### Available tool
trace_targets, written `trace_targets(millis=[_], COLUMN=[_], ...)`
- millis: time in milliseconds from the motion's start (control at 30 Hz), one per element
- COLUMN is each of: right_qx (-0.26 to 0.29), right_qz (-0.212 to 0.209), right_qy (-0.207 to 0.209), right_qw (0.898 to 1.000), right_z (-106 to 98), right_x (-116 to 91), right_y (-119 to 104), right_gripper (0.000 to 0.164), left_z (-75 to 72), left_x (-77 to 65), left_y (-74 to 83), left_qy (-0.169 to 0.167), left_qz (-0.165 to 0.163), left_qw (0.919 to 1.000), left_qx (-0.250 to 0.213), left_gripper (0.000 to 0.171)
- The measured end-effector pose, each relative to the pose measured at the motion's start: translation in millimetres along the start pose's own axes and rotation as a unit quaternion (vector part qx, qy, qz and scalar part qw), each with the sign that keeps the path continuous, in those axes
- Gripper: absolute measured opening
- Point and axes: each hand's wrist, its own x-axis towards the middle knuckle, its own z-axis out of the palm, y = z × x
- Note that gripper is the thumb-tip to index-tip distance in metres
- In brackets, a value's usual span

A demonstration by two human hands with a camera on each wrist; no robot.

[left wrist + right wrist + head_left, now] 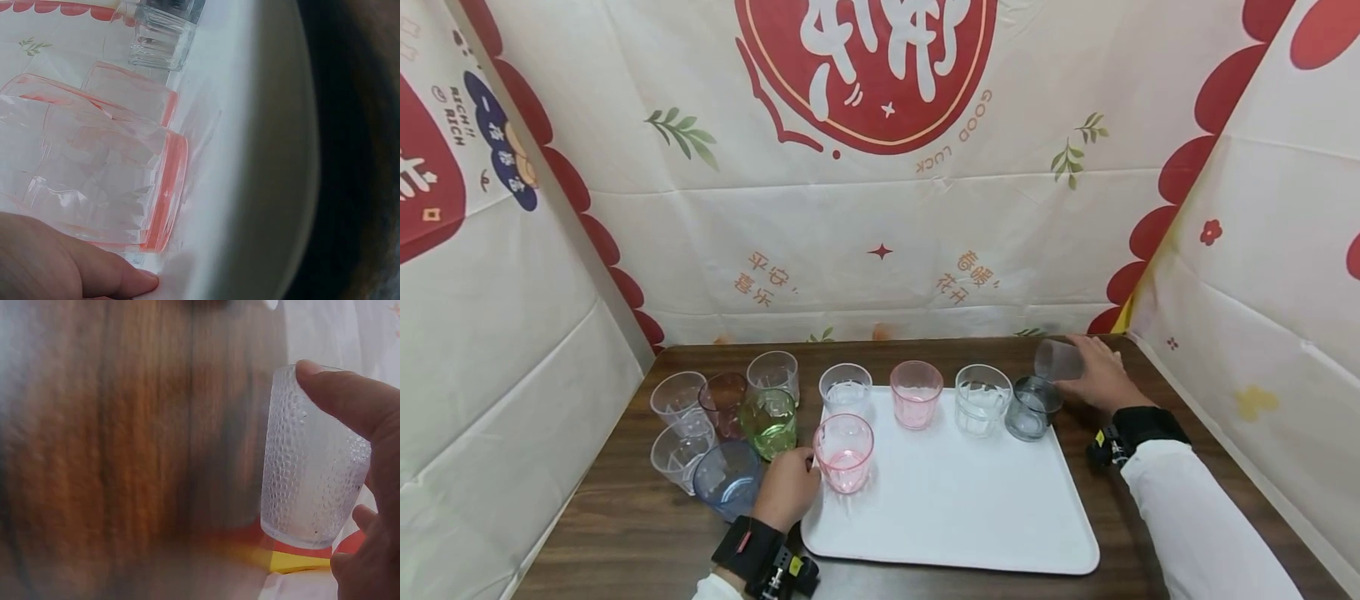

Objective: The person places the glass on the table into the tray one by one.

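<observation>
Near the tray's left edge, my left hand is beside a pink glass that stands upright on the white tray. In the left wrist view, a straight fingertip rests at the tray surface close by the pink-rimmed base. At the back right, my right hand holds a clear glass with a pebbled wall, its thumb over the rim. That glass is tilted in the head view, beside a grey glass on the tray's corner.
Along the tray's back edge stand a clear glass, another pink glass and a faceted clear glass. Left of the tray crowd several glasses, including a green one, a blue one and a brown one. Printed cloth walls the table.
</observation>
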Motion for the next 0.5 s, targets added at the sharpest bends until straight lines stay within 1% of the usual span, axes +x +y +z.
trace_targets(millis=[133, 200, 333, 433, 500], right_qx=[-0.031, -0.039, -0.052, -0.078, -0.094], right_qz=[-0.006, -0.003, 0.005, 0.007, 0.006], right_qy=[-0.010, -0.020, -0.036, -0.029, -0.023], right_qw=[0.999, 0.999, 0.998, 0.997, 0.995], right_z=[2.8, 5.0, 8.3, 8.7, 8.3], right_x=[8.7, 11.6, 13.2, 12.6, 11.6], right_y=[1.3, 2.0, 3.1, 2.8, 1.4], right_gripper=[0.098, 0.100, 0.105, 0.104, 0.100], left_z=[-0.9, -1.3, -0.8, 0.0, -0.1], left_x=[-0.9, -1.3, -1.8, -1.4, -0.8], left_y=[-0.8, -1.0, -0.6, -0.3, -0.2], left_qy=[0.010, 0.016, 0.013, 0.012, 0.014], left_qz=[0.012, 0.021, 0.019, 0.020, 0.021], left_qw=[0.9999, 0.9996, 0.9997, 0.9997, 0.9997], left_qx=[0.002, 0.004, 0.004, 0.000, 0.000], left_gripper=[0.027, 0.026, 0.024, 0.024, 0.024])
